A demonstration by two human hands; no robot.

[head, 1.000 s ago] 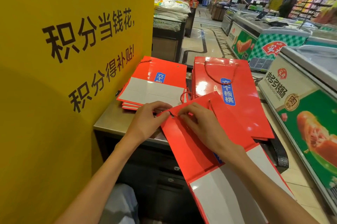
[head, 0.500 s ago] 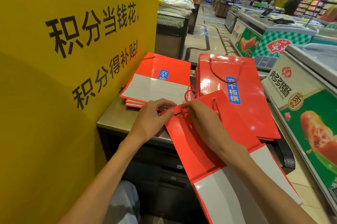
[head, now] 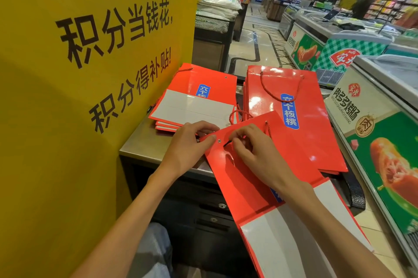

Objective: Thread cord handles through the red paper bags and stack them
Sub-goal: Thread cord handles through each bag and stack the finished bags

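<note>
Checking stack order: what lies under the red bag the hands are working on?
Under the bag in hand show the steel counter's edge, the near corner of the right stack and a red cord loop. Whatever else lies beneath is covered.

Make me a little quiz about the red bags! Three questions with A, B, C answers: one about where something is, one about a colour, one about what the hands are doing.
1. Where is the pile of bags with cord handles already in?
A. right of the bag being worked on, farther back
B. on the floor
C. on the freezer lid

2. What colour is the wall beside the counter?
A. green
B. yellow
C. white

3. What is the right hand doing?
A. resting flat and open
B. waving
C. pinching a cord tip at the eyelet

Answers:
1. A, the finished stack lies behind and right of the held bag.
2. B, the yellow wall carries black writing.
3. C, the right hand pinches the cord tip while the left hand steadies the corner.
</note>
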